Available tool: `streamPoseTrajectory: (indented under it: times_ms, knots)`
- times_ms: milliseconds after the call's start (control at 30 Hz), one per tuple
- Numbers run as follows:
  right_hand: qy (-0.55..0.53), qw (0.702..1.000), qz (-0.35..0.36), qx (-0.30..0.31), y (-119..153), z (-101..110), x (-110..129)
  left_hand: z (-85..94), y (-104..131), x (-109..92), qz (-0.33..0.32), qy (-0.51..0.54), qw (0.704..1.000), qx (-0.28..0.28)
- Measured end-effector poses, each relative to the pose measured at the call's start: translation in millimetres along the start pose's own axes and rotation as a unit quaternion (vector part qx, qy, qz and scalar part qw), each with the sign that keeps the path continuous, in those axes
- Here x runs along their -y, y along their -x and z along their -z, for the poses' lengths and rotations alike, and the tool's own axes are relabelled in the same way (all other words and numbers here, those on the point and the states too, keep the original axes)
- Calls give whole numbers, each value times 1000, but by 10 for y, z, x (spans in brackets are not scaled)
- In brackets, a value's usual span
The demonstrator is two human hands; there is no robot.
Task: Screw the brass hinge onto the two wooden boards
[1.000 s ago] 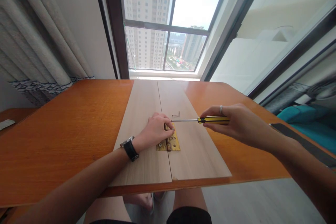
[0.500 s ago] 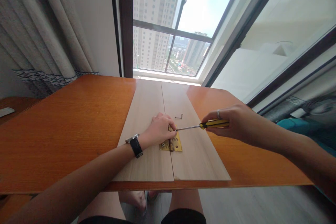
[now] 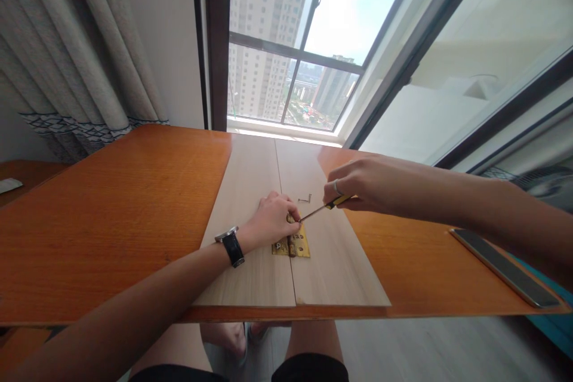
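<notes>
A brass-coloured hinge (image 3: 299, 246) lies across the seam between two pale wooden boards (image 3: 344, 268). My left hand (image 3: 274, 221), with a watch on its wrist, rests over the hinge's far part and hides it. Its thumb and forefinger pinch what looks like a small screw, mostly hidden, above the right hinge leaf. My right hand (image 3: 351, 182) grips the yellow and black handle of a screwdriver (image 3: 316, 212). The shaft slants down to the left, its tip at my left fingertips. Two loose screws (image 3: 305, 198) lie on the right board beyond the hinge.
The boards lie on an orange-brown wooden table (image 3: 134, 221), whose front edge is just above my legs. A dark, flat phone-like object (image 3: 505, 268) lies at the table's right end. Behind stand a window (image 3: 295, 59) and a grey curtain (image 3: 76, 42).
My right hand has moved up and left, tilting the screwdriver more steeply while its tip stays at my left fingers. The dark flat object has come into view under my right arm.
</notes>
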State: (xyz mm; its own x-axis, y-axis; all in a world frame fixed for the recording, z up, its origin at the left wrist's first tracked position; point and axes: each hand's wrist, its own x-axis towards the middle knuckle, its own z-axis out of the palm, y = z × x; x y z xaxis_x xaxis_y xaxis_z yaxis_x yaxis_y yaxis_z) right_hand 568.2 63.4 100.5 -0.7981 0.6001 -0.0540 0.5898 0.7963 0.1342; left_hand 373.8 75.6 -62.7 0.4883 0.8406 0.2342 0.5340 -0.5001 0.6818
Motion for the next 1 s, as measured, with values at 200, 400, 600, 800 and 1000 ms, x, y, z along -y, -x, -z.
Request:
streamPoseTrajectory:
  times_ms: [200, 400, 600, 800, 1000]
  knots:
    - [10, 996, -50, 70, -156, 78, 84, 30, 22, 1, -19, 1, 1000, 10]
    - [-12, 986, -116, 116, -364, 107, 85, 211, -3, 18, -83, 86, 993, -20]
    - [-40, 976, -139, 162, -573, 139, 143, 164, -118, -122, -115, 189, 975, 17]
    - [-13, 987, -93, 127, -465, 278, 137, 103, -159, -132, -107, 228, 967, 48]
    - [26, 994, -33, 101, -376, 286, 71, 130, -116, -105, -98, 254, 958, 85]
